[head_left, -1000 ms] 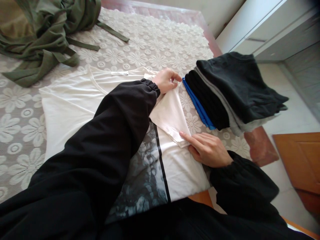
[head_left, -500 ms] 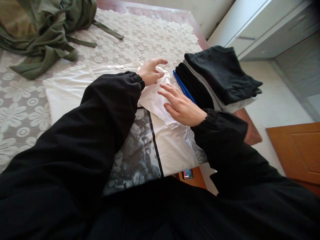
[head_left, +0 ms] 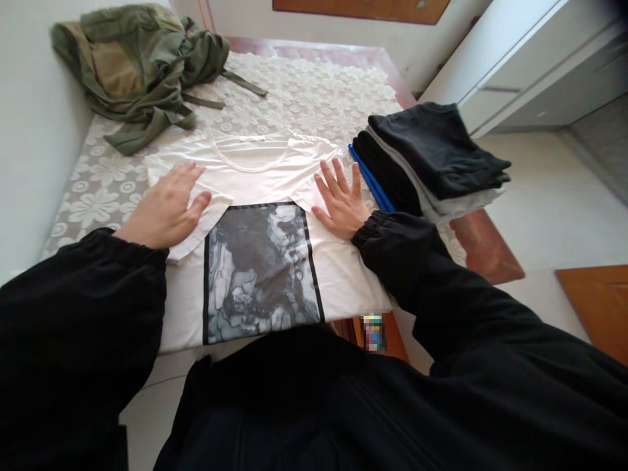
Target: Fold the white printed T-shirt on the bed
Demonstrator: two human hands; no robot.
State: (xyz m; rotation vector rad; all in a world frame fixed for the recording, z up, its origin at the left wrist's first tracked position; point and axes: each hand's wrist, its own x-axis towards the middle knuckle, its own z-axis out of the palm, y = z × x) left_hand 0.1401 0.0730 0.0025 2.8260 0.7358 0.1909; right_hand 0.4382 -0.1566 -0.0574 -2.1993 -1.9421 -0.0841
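A white T-shirt [head_left: 343, 275] with a grey marbled print lies face up, its neckline away from me and its sleeves turned inward over the front. My left hand [head_left: 169, 206] is over the left sleeve, fingers stretched out and slightly blurred. Flat on the right sleeve, with fingers spread, rests my right hand [head_left: 341, 199]. Neither hand grips the cloth. The shirt's lower edge reaches the near side of the table, by my body.
A pile of folded clothes [head_left: 426, 157], dark grey on top, sits right of the shirt. An olive green backpack [head_left: 147, 72] lies at the far left. White flowered lace cloth [head_left: 314, 88] covers the table. A white cabinet [head_left: 510, 59] stands beyond on the right.
My left hand has moved from the right sleeve across to the left sleeve, uncovering the print and neckline. My right hand has come down flat. The view has shifted.
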